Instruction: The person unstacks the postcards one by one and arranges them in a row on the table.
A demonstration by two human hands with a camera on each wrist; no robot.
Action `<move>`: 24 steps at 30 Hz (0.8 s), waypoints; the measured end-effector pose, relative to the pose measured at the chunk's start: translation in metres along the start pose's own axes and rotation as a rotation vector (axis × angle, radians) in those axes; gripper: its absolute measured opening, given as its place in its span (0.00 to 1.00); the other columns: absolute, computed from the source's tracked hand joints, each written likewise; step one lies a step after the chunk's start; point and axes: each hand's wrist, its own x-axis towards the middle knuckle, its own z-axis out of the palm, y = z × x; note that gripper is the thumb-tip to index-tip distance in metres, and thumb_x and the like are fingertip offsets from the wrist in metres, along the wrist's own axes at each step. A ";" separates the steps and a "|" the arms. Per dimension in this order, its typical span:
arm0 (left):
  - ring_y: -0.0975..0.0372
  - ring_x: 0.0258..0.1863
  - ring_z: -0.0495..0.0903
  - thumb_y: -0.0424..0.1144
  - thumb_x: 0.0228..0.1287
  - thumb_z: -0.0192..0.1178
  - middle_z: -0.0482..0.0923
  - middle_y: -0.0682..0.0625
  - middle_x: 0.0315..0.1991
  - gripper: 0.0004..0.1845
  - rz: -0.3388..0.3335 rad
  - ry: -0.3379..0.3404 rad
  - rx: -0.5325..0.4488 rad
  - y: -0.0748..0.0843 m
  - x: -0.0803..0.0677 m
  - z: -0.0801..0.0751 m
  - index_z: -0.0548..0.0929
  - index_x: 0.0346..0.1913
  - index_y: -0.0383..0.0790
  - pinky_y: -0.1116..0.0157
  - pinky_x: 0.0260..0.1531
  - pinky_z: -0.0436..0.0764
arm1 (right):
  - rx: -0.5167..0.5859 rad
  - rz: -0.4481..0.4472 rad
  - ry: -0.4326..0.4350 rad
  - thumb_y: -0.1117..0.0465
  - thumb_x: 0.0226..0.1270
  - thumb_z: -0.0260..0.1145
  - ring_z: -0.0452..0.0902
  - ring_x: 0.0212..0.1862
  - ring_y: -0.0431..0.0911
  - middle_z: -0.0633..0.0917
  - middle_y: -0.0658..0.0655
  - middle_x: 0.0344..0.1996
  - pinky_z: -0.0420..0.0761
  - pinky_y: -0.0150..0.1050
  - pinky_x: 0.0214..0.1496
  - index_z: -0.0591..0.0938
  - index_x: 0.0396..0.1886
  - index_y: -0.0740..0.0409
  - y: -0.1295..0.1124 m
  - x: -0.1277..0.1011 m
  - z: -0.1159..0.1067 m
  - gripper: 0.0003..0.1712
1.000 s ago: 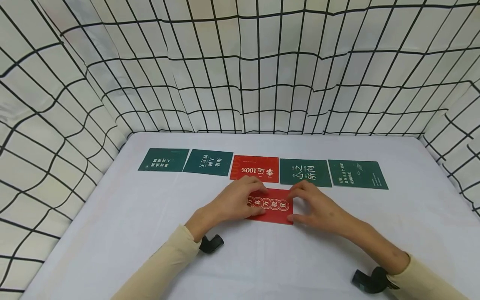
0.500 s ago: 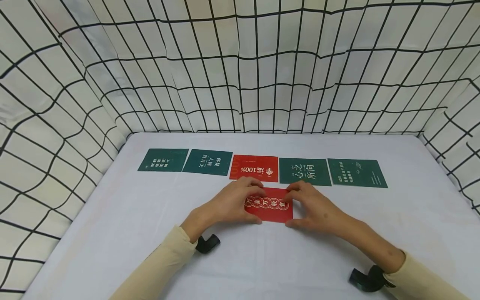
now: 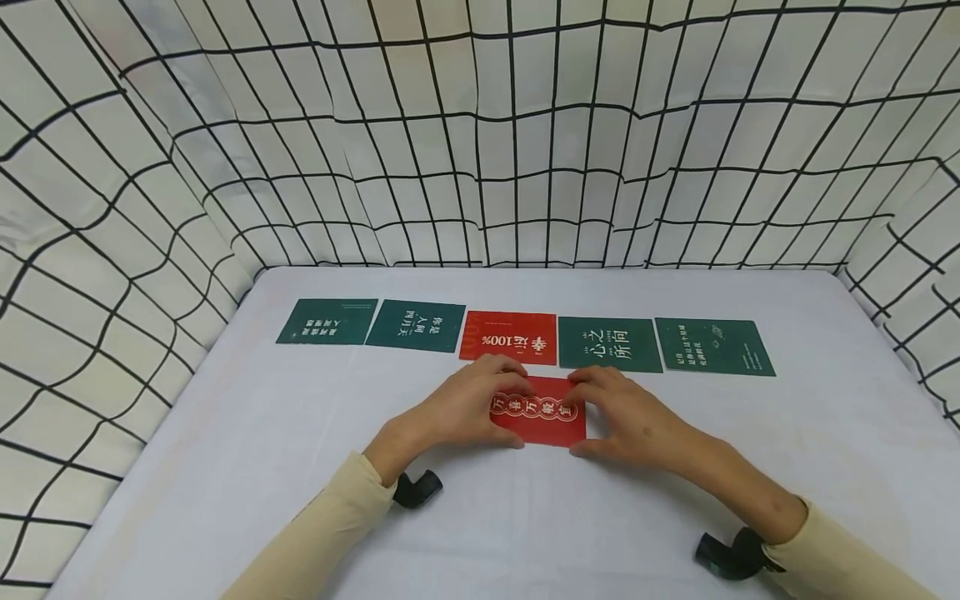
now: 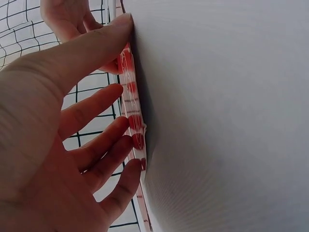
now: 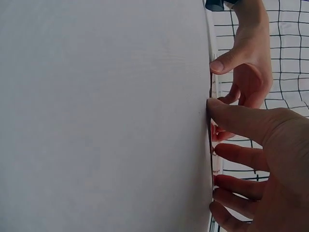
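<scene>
A red card (image 3: pixel 538 412) with a gold and white band of characters lies on the white table (image 3: pixel 225 467), or it may be a thin stack. My left hand (image 3: pixel 491 406) grips its left end, thumb at the near edge and fingers curled over the far edge. At the right end my right hand (image 3: pixel 596 412) holds it the same way. In the left wrist view my left hand (image 4: pixel 72 145) has its thumb tip on the table by the card's edge (image 4: pixel 131 111). The right wrist view shows my right hand (image 5: pixel 260 159) against the card's edge (image 5: pixel 212 145).
Just behind the hands lies a row of cards: two green cards (image 3: pixel 327 321) (image 3: pixel 416 325), a red card (image 3: pixel 510 336), then two more green cards (image 3: pixel 610 342) (image 3: pixel 714 347). A white cloth with a black grid (image 3: pixel 480 150) walls the table on three sides.
Both hands have closed in a little on the red card's ends, and the card sits slightly further left and squarer. The row of cards has not moved.
</scene>
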 end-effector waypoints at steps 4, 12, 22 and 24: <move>0.61 0.71 0.69 0.52 0.50 0.81 0.74 0.53 0.67 0.38 -0.003 -0.004 -0.014 0.000 -0.001 0.000 0.81 0.67 0.52 0.61 0.60 0.86 | 0.000 -0.003 -0.003 0.49 0.48 0.86 0.73 0.68 0.52 0.79 0.56 0.65 0.90 0.49 0.55 0.85 0.60 0.46 0.000 0.002 -0.001 0.37; 0.62 0.71 0.69 0.53 0.50 0.81 0.73 0.54 0.69 0.43 -0.018 0.009 -0.024 -0.001 -0.002 0.001 0.76 0.71 0.52 0.61 0.60 0.85 | 0.036 0.013 0.001 0.49 0.46 0.87 0.72 0.67 0.51 0.79 0.54 0.63 0.91 0.46 0.52 0.84 0.61 0.46 0.002 0.002 -0.003 0.39; 0.60 0.74 0.67 0.56 0.48 0.81 0.70 0.54 0.72 0.51 -0.040 0.009 -0.008 -0.001 -0.002 0.000 0.69 0.77 0.53 0.57 0.65 0.83 | 0.078 0.000 0.031 0.50 0.45 0.87 0.70 0.70 0.55 0.78 0.55 0.64 0.91 0.47 0.49 0.82 0.56 0.46 0.007 -0.003 -0.010 0.36; 0.61 0.74 0.66 0.57 0.48 0.81 0.70 0.54 0.72 0.52 -0.040 0.006 -0.010 -0.001 -0.002 0.000 0.69 0.77 0.54 0.57 0.66 0.82 | 0.077 -0.013 0.040 0.49 0.45 0.87 0.70 0.70 0.54 0.78 0.55 0.64 0.91 0.47 0.50 0.83 0.56 0.46 0.008 -0.004 -0.011 0.36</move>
